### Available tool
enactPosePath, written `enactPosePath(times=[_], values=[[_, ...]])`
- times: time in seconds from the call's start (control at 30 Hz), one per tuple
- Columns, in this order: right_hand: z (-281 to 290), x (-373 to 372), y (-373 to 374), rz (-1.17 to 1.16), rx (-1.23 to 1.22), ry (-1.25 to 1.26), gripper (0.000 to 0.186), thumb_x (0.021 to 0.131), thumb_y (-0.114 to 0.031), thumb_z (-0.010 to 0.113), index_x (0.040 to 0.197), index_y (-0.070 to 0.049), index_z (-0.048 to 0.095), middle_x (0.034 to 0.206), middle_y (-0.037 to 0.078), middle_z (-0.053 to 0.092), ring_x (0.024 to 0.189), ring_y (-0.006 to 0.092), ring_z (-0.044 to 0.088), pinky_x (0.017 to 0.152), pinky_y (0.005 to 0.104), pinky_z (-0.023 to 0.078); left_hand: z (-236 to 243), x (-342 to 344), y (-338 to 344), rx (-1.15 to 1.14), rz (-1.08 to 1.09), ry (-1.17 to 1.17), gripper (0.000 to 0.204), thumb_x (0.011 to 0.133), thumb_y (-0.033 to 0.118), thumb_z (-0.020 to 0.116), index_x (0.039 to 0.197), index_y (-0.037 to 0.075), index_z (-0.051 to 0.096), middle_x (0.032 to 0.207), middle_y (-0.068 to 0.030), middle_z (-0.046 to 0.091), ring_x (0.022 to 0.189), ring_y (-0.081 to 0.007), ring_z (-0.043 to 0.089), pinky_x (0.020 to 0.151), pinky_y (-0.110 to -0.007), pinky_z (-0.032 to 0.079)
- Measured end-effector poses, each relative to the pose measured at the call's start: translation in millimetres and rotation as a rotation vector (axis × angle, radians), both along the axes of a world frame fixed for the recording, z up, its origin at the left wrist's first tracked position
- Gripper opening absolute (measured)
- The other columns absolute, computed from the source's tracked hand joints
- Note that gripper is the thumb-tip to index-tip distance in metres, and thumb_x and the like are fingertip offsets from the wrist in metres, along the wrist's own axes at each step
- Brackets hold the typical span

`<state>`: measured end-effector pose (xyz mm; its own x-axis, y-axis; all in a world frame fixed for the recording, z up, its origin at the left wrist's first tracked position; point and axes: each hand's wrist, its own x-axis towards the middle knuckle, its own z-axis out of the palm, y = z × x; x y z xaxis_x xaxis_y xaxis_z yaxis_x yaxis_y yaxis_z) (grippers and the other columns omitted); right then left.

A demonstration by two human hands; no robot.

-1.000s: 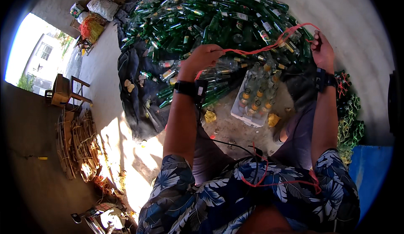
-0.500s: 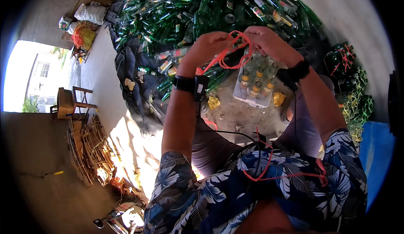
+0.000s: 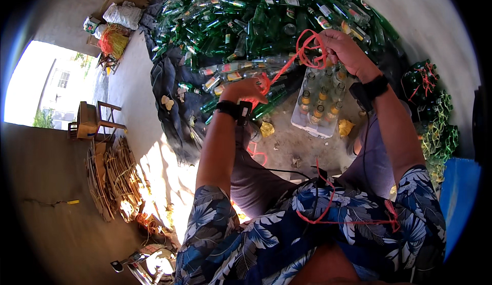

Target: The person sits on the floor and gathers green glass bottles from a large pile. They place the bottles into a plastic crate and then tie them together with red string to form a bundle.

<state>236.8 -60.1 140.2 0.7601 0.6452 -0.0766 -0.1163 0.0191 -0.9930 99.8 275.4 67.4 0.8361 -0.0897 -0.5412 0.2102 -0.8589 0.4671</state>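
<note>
A loose loop of red plastic twine [image 3: 287, 65] stretches between my two hands. My right hand [image 3: 344, 52], closed on the gathered coils, is raised above the far right corner of a white crate. Lower and to the left, my left hand [image 3: 245, 90] has the other end of the twine in its fingers, its thumb sticking out. Upright clear glass bottles with gold-coloured necks stand in the white crate [image 3: 311, 129], which sits on the floor in front of me. More red twine [image 3: 328, 222] lies across my patterned shirt.
Green glass bottles [image 3: 246, 16] lie heaped against the far wall, on dark sheeting [image 3: 163, 87]. Tied bundles of bottles [image 3: 423, 82] stand at the right, near a blue panel [image 3: 460, 182]. At the left are a wooden chair [image 3: 108, 116] and stacked flattened cardboard [image 3: 120, 177].
My hands have moved apart: the left one down and leftward, the right one slightly right. The twine between them is drawn out longer. The whole view has shifted a little.
</note>
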Motion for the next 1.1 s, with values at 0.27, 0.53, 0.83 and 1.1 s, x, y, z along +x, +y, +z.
enactPosePath(times=[0.27, 0.53, 0.83, 1.1], values=[[-1.2, 0.5, 1.6, 0.051, -0.080, 0.040, 0.023, 0.103, -0.032, 0.059, 0.095, -0.011, 0.063, 0.075, -0.007, 0.055, 0.057, 0.0006, 0.042, 0.047, 0.0202, 0.030, -34.0, 2.3, 24.4, 0.133, 0.052, -0.430, 0.041, 0.082, 0.029, 0.071, 0.116, 0.006, 0.066, 0.097, -0.0182, 0.072, 0.084, -0.0333, 0.071, 0.078, -0.043, 0.055], [-11.7, 21.2, -20.4, -0.094, -0.192, -0.027, 0.023, 0.101, -0.027, 0.056, 0.096, -0.006, 0.064, 0.079, -0.003, 0.056, 0.066, 0.0055, 0.049, 0.053, 0.0237, 0.035, 2.9, -44.2, 136.7, -0.519, 0.809, -0.274, 0.026, 0.095, 0.012, 0.053, 0.112, 0.001, 0.068, 0.075, -0.0034, 0.062, 0.058, -0.0134, 0.058, 0.049, -0.031, 0.047], [0.0, 31.1, -29.2, -0.201, -0.004, -0.016, 0.023, 0.101, -0.031, 0.059, 0.100, -0.009, 0.064, 0.073, -0.006, 0.053, 0.054, 0.0047, 0.043, 0.045, 0.0226, 0.028, -93.4, -398.5, 333.9, 0.371, 1.380, -0.887, 0.023, 0.092, 0.016, 0.060, 0.078, 0.003, 0.074, 0.072, -0.0154, 0.071, 0.070, -0.0323, 0.070, 0.066, -0.043, 0.056], [-1.1, 52.4, -41.5, -0.338, 0.393, 0.172, 0.018, 0.101, -0.027, 0.061, 0.103, -0.009, 0.066, 0.069, -0.010, 0.043, 0.054, 0.0017, 0.034, 0.048, 0.0211, 0.027, -93.9, -743.4, 92.0, 1.034, 1.131, 0.754, 0.031, 0.088, 0.036, 0.062, 0.102, 0.011, 0.076, 0.102, -0.0086, 0.077, 0.100, -0.0258, 0.073, 0.082, -0.040, 0.057]])
